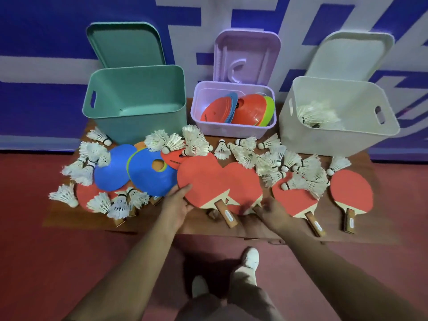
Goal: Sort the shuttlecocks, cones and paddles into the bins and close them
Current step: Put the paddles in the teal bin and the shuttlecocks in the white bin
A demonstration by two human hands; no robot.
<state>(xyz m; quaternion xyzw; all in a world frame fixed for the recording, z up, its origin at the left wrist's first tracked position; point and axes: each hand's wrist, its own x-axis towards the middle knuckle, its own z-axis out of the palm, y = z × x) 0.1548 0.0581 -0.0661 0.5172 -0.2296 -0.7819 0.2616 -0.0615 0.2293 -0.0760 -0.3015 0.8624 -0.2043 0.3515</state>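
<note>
Two red paddles overlap at the table's front middle. My left hand (177, 202) grips the left edge of the upper paddle (199, 179). My right hand (269, 210) grips the lower paddle (243, 181) near its handle. Two more paddles (293, 202) (352, 192) lie to the right and another (84, 195) sits at the left under shuttlecocks. Blue cones (148, 179) lie left of centre. White shuttlecocks (273, 163) are scattered all over. The green bin (136, 100) stands empty, the purple bin (234, 107) holds cones, and the white bin (335, 112) holds shuttlecocks.
Each bin's lid leans on the blue and white wall behind it: green lid (126, 44), purple lid (246, 56), white lid (352, 54). The low wooden table (69, 218) stands on a red floor. My feet (251, 258) are just before its front edge.
</note>
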